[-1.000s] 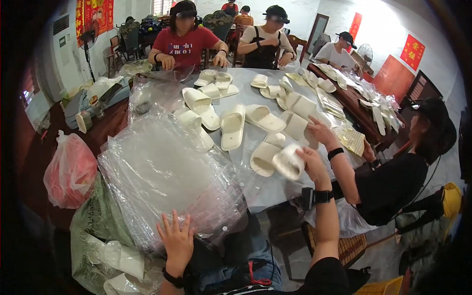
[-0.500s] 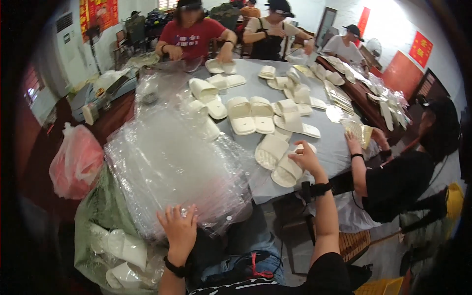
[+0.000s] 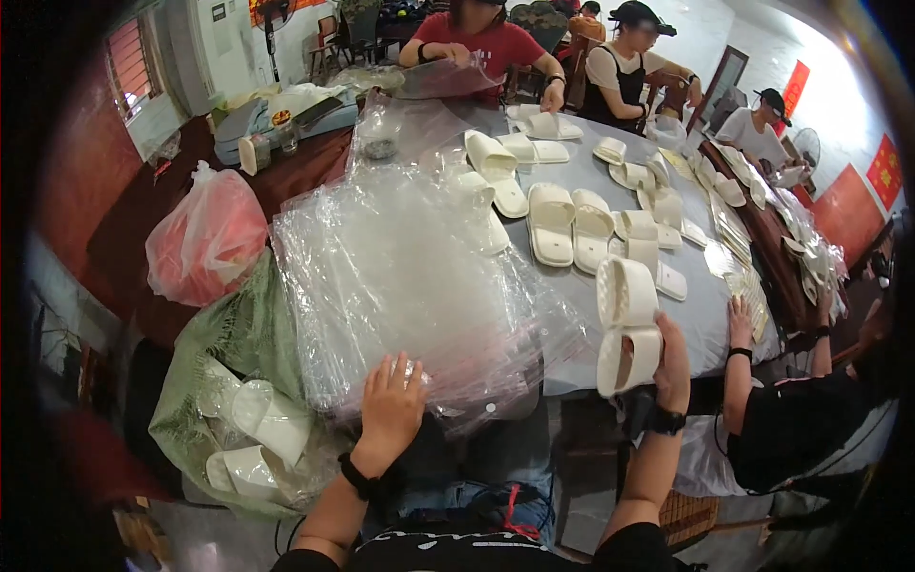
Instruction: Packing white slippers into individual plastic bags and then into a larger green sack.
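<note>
My right hand (image 3: 673, 355) grips a pair of white slippers (image 3: 627, 329), held together and lifted at the near right edge of the table. Its fingers are partly hidden behind them. My left hand (image 3: 392, 405) lies with fingers spread on the near edge of a broad stack of clear plastic bags (image 3: 400, 276). More white slippers (image 3: 551, 229) stand in pairs on the grey tabletop beyond the stack. Down to the left, a green woven sack (image 3: 205, 381) holds slippers wrapped in clear plastic (image 3: 272, 419).
A pink-filled plastic bag (image 3: 208, 238) sits left of the stack. Across the table, a person in red (image 3: 477, 57) handles slippers and clear plastic. At right, a co-worker's hand (image 3: 740, 324) rests by flat yellowish pieces (image 3: 748, 291). A brown bench (image 3: 762, 205) carries more slippers.
My right hand has closed on the near pair of slippers and raised it off the table. My left hand stays on the bags. The view has swung left.
</note>
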The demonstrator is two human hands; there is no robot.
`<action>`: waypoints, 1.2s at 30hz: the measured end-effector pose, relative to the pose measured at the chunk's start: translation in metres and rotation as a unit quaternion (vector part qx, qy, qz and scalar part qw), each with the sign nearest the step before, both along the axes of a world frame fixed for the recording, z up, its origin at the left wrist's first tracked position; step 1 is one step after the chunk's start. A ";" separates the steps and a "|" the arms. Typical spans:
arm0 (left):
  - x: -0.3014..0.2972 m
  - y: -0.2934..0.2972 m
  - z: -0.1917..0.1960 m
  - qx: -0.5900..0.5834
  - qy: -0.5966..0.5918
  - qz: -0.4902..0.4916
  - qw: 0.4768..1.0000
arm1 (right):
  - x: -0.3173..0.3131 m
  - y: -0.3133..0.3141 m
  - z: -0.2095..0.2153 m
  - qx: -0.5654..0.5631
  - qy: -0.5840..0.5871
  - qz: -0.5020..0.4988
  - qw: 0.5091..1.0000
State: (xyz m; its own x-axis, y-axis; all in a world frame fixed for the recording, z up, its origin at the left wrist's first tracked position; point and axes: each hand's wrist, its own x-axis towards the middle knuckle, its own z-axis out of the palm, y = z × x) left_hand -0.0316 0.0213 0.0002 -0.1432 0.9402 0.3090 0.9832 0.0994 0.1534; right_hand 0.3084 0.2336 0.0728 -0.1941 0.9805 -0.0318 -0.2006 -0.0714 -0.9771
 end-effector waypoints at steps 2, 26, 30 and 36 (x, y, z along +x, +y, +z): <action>0.001 0.003 0.006 0.012 0.019 -0.010 1.000 | -0.002 -0.036 0.003 -0.058 0.094 0.049 0.993; 0.000 -0.006 0.026 -0.059 -0.025 -0.044 0.997 | -0.050 -0.138 -0.020 -0.217 0.000 0.342 0.914; -0.009 -0.005 0.017 0.000 -0.080 -0.089 0.993 | -0.053 -0.141 -0.006 -0.194 0.027 0.342 0.919; -0.009 0.005 0.022 0.057 -0.216 0.013 0.975 | -0.046 -0.147 -0.004 -0.201 0.051 0.328 0.921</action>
